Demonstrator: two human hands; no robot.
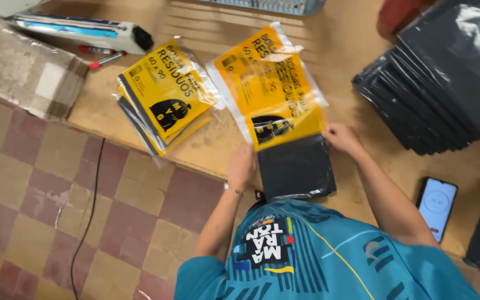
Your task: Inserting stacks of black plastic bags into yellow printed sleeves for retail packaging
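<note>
Two hands meet at one packet: my left hand and my right hand pinch, fingers closed, the opposite sides of a folded black bag half slid into a clear yellow-printed sleeve on the tabletop. My fingertips are hidden under the film. Beside it lies a stack of finished yellow packets; black bags pile at right, cut off by the frame. A phone lies near my right forearm.
</note>
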